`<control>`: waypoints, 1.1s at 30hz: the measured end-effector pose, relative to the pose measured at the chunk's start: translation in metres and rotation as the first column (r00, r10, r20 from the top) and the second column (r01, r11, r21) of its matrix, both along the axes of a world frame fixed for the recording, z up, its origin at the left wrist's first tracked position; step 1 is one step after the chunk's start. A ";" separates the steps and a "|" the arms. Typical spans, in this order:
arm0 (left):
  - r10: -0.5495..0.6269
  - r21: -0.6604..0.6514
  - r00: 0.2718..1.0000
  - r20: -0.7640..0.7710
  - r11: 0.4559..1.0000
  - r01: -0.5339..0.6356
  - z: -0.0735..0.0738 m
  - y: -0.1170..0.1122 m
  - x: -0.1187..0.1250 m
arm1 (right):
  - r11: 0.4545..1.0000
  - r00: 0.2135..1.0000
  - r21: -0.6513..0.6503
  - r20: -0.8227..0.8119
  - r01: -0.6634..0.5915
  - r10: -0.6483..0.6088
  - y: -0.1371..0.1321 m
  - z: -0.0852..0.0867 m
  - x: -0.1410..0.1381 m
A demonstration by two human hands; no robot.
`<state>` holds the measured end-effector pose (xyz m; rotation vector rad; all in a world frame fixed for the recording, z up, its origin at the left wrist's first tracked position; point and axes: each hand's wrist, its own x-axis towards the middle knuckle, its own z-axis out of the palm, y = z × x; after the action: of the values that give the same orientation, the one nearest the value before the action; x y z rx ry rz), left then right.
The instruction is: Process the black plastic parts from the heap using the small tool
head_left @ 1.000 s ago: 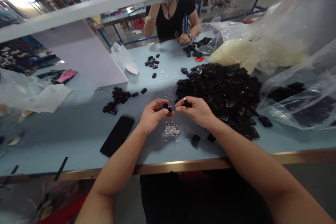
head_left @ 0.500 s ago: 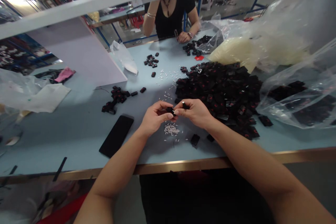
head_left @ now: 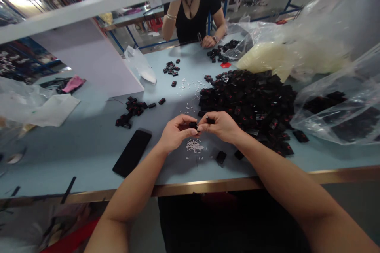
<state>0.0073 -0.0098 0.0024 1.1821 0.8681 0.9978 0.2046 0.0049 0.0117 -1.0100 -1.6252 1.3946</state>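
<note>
My left hand (head_left: 175, 133) is closed, thumb and fingertips pinching a small black plastic piece (head_left: 193, 125). Against that piece, the fingertips of my right hand (head_left: 221, 126) are pressed together; something tiny and white shows at their tips, too small to make out surely. A short black pen-like tool (head_left: 210, 120) is also tucked in the right hand, most of it hidden by the fingers. Just below both hands lies a little heap of small white pieces (head_left: 194, 146). To the right of my right hand rises a large pile of black plastic pieces (head_left: 246, 95).
A black phone (head_left: 132, 152) lies left of my left forearm. Small clusters of black pieces (head_left: 135, 106) sit farther left and back. Clear plastic bags (head_left: 341, 106) stand at the right. Across the table sits another person (head_left: 196, 19), one hand near the tabletop. A white shelf (head_left: 89, 8) crosses above.
My right hand has shifted very slightly and the pen-like tool in it has tilted. Both hands stay together at the black piece.
</note>
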 end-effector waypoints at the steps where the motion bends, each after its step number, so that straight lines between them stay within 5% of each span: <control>1: -0.002 -0.001 1.000 -0.005 1.000 0.002 -0.001 0.000 0.000 | 1.000 1.000 -0.004 0.007 -0.003 0.003 0.000 0.000 0.000; 9: -0.050 -0.004 0.995 -0.082 0.999 0.050 0.001 -0.001 -0.004 | 0.994 0.999 -0.099 0.025 -0.045 0.048 0.000 -0.007 -0.002; 18: 0.060 -0.087 0.984 0.167 0.995 -0.046 0.000 0.002 -0.001 | 0.997 0.997 -0.028 -0.033 0.072 -0.073 0.001 -0.013 -0.005; 33: 0.149 -0.120 0.967 0.207 0.985 -0.126 0.003 0.006 -0.003 | 0.983 0.986 -0.104 -0.047 0.152 -0.157 -0.003 -0.012 -0.008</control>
<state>0.0047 -0.0034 0.0057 0.9139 0.8269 1.1558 0.1964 0.0021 0.0001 -1.1210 -1.4169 1.3976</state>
